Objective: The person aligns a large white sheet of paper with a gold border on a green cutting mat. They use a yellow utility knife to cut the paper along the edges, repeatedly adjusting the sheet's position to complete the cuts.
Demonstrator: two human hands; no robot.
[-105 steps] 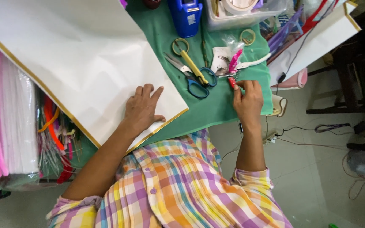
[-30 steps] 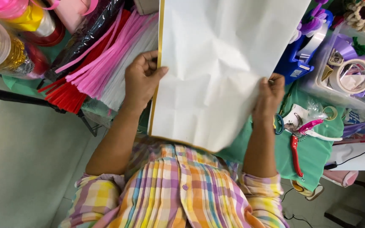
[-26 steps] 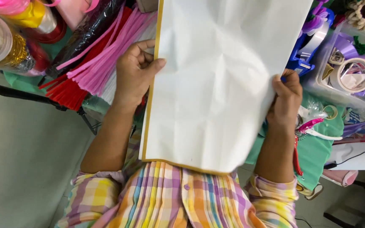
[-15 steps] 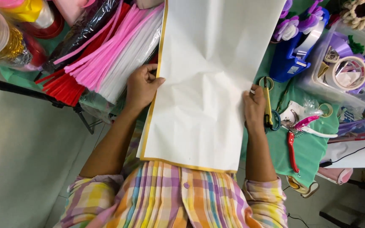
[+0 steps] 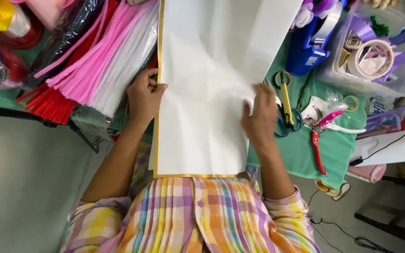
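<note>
Right hand now flat on white paper sheet, top cropped; left hand grip pinching edge.

Pastel plaid buttoned shirt, sleeves rolled up

Both my hands sit mid-frame, forearms reaching up from the bottom.

My left hand curls its fingers at centre left; my right hand lies flat, palm down, fingers spread, right of centre.
</note>
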